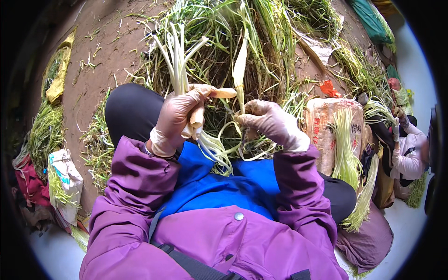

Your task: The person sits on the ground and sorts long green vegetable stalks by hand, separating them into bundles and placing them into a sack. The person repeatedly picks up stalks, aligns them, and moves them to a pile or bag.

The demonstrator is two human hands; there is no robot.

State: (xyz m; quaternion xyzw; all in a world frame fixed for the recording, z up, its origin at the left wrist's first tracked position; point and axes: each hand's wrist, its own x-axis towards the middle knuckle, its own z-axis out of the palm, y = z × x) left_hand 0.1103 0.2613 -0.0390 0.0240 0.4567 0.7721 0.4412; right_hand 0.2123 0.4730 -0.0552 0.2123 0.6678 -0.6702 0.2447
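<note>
My left hand (182, 113), in a thin glove, is closed around a bundle of pale peeled plant stalks (178, 66) that stand up above the fist. Their cut ends stick out below it. Its index finger, with a tan covering, reaches right and appears to touch a single leafy stalk (240, 66). My right hand (267, 120), also gloved, pinches the lower part of that stalk between thumb and fingers. Pale stripped strands (217, 150) hang below the hands onto a blue apron (210, 189). Right in front lies a large heap of long green plants (224, 45) with dry, brownish lower parts.
To the right, a woven sack (316, 115) bearing writing supports a bundle of pale stalks (343, 140). A co-worker (407, 154) sits beyond it, holding stalks. A white bag (68, 182) and green plant piles (45, 136) lie left on the brown floor (101, 45).
</note>
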